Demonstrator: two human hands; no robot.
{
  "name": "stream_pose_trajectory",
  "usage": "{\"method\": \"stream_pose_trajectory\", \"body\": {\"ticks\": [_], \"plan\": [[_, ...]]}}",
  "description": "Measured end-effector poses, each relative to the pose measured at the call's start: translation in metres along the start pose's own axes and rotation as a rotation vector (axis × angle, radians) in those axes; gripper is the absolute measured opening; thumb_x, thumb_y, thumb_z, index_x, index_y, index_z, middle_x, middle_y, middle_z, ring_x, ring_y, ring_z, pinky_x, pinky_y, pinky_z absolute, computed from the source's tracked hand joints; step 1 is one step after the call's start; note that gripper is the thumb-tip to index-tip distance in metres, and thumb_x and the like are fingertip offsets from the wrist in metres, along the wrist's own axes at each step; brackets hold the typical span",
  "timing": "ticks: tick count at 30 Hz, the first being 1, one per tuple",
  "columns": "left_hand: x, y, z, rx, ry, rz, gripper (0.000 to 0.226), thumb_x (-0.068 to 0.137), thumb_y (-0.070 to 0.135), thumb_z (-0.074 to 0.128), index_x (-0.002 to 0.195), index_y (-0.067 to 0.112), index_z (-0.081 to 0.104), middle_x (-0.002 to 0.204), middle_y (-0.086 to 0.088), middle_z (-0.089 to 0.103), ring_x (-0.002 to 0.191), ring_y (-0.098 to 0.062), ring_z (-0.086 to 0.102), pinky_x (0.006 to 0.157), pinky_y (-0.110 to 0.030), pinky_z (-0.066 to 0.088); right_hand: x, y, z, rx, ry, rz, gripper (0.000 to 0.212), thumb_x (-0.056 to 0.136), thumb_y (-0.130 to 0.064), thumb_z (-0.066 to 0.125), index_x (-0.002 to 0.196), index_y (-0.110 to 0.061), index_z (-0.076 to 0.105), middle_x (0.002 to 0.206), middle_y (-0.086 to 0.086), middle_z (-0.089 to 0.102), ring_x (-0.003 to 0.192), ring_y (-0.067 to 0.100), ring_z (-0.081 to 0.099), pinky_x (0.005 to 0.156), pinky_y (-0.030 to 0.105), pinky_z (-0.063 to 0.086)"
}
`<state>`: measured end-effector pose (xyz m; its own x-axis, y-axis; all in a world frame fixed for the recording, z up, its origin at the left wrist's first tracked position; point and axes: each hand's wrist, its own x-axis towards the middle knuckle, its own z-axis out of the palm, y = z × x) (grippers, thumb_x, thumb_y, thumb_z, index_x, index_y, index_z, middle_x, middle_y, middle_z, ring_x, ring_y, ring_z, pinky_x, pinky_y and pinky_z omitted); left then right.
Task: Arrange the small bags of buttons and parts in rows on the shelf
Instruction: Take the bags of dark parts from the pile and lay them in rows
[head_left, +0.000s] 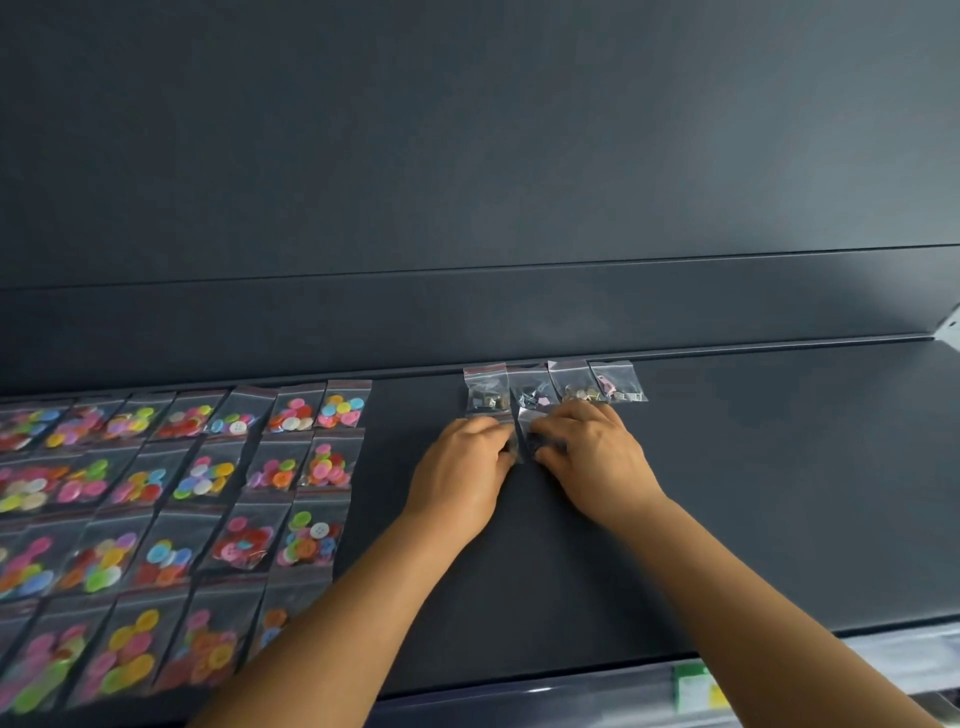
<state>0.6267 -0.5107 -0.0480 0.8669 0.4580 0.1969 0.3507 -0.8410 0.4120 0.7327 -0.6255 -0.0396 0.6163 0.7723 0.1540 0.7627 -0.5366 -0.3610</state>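
Observation:
A row of several small clear bags of metal parts (553, 384) lies against the back wall of the dark shelf (753, 493). Just in front of that row my left hand (462, 467) and my right hand (587, 452) meet, fingers curled on small clear bags (525, 422) pressed flat on the shelf. Most of those bags is hidden under my fingers. On the left, several rows of bags with colourful buttons (208, 478) lie side by side.
The shelf's back wall (467, 322) rises right behind the parts bags. A front rail with a green and yellow price label (693, 686) runs along the shelf's near edge. Bare shelf surface stretches to the right of my hands.

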Motion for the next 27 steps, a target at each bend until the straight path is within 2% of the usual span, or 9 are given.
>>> {"method": "stream_pose_trajectory", "body": {"ticks": [5, 9, 14, 23, 27], "plan": [[0.002, 0.001, 0.0, -0.003, -0.019, -0.005, 0.039, 0.095, 0.023, 0.052, 0.133, 0.017, 0.052, 0.133, 0.004, 0.053, 0.124, -0.016, 0.043, 0.097, -0.031, 0.042, 0.005, -0.002, 0.0, -0.019, -0.017, 0.011, 0.027, 0.089, -0.024, 0.055, 0.114, -0.024, 0.065, 0.124, -0.002, 0.053, 0.114, 0.022, 0.042, 0.09, 0.028, 0.037], [-0.001, 0.003, -0.003, 0.005, -0.022, -0.001, 0.044, 0.094, 0.025, 0.053, 0.137, 0.018, 0.047, 0.138, 0.005, 0.049, 0.128, -0.015, 0.039, 0.1, -0.028, 0.037, 0.005, -0.005, -0.002, -0.063, -0.041, 0.004, 0.031, 0.09, -0.025, 0.053, 0.12, -0.022, 0.061, 0.127, -0.001, 0.05, 0.115, 0.022, 0.041, 0.095, 0.029, 0.037], [-0.014, -0.003, -0.018, 0.081, 0.041, -0.048, 0.053, 0.094, 0.032, 0.053, 0.142, 0.018, 0.038, 0.142, 0.003, 0.044, 0.132, -0.015, 0.035, 0.104, -0.028, 0.033, 0.004, -0.027, -0.004, -0.033, 0.002, -0.058, 0.04, 0.091, -0.031, 0.053, 0.13, -0.019, 0.054, 0.129, -0.001, 0.051, 0.117, 0.024, 0.043, 0.098, 0.033, 0.037], [-0.081, -0.071, -0.083, 0.252, 0.139, -0.245, 0.06, 0.095, 0.04, 0.047, 0.147, 0.021, 0.025, 0.149, 0.001, 0.034, 0.137, -0.018, 0.028, 0.112, -0.032, 0.024, 0.003, -0.128, 0.023, -0.043, -0.059, -0.278, 0.06, 0.092, -0.048, 0.043, 0.144, -0.02, 0.031, 0.148, -0.002, 0.036, 0.137, 0.021, 0.028, 0.112, 0.035, 0.021], [-0.124, -0.116, -0.119, 0.281, 0.175, -0.337, 0.06, 0.095, 0.042, 0.046, 0.147, 0.021, 0.025, 0.147, 0.001, 0.036, 0.136, -0.019, 0.03, 0.112, -0.033, 0.027, -0.002, -0.195, 0.043, -0.019, -0.09, -0.368, 0.062, 0.093, -0.049, 0.041, 0.147, -0.023, 0.025, 0.152, -0.003, 0.03, 0.142, 0.018, 0.022, 0.114, 0.036, 0.017]]}}
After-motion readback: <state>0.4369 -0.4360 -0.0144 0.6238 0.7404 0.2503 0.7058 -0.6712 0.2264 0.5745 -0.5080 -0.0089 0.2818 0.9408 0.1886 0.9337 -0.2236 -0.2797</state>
